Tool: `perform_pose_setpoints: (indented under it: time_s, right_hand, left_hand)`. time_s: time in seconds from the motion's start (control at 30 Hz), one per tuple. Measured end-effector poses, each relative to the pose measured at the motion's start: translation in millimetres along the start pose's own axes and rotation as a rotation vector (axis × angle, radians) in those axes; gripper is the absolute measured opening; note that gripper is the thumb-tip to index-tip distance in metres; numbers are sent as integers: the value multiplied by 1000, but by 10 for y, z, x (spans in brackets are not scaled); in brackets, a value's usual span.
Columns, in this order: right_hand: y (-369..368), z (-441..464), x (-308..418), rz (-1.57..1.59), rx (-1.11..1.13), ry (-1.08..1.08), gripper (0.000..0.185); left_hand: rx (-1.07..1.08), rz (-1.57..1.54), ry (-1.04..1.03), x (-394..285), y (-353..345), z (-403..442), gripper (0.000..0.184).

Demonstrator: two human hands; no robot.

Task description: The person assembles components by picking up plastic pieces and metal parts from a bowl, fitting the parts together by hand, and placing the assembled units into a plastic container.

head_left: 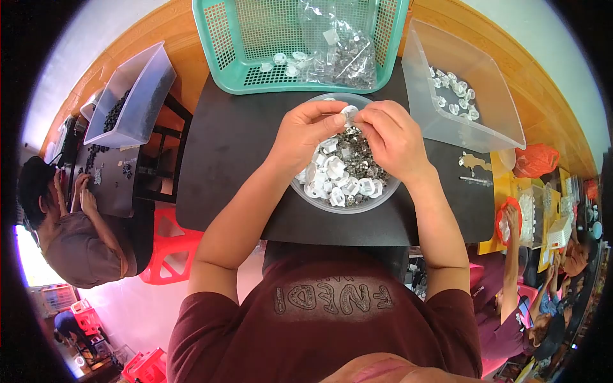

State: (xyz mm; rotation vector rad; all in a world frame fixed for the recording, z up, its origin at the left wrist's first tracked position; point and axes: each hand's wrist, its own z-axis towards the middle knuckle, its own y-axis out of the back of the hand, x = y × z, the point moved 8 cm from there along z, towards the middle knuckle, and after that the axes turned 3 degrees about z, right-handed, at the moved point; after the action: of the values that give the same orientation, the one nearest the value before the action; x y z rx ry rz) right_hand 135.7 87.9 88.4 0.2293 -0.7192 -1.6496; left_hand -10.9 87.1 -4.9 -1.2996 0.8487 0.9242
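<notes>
Pinching white piece [349, 110], left hand [301, 131] above bowl [350, 209], right hand [396, 142] curled alongside

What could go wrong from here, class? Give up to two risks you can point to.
The white piece between the left hand and right hand might slip and get lost among similar pieces in the bowl. Small metallic-looking bits lie loose there too, so a wrong part could be picked up.

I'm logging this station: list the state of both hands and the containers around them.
Left hand: pinching a white piece
Right hand: pinched close by that piece
Bowl: open, holding mixed pieces
Green basket: open, partly filled
Clear bag: partly filled, closure unclear
Right bin: open, sparsely filled
Left bin: open, partly filled
</notes>
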Motion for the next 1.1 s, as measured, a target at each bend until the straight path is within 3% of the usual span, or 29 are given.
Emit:
perform_pose_setpoints:
  time_s: [0.47,0.57,0.63,0.83,1.1]
  right_hand:
    - [-31,-21,32,63,7,42,21]
    - [-15,-10,15,160,5,-21,16]
    - [-37,-40,-104,331,18,-308,11]
    - [-127,-146,-236,512,-69,-533,12]
    - [-180,-225,-290,544,-99,-560,12]
  left_hand:
    - [51,-16,-81,-45,-47,-4,23]
    - [58,-28,-67,-61,-70,-17,24]
    - [71,-45,-73,-61,-77,-17,24]
    - [130,-88,-106,-68,-79,-22,26]
    - [144,-65,-123,-77,-91,-45,26]
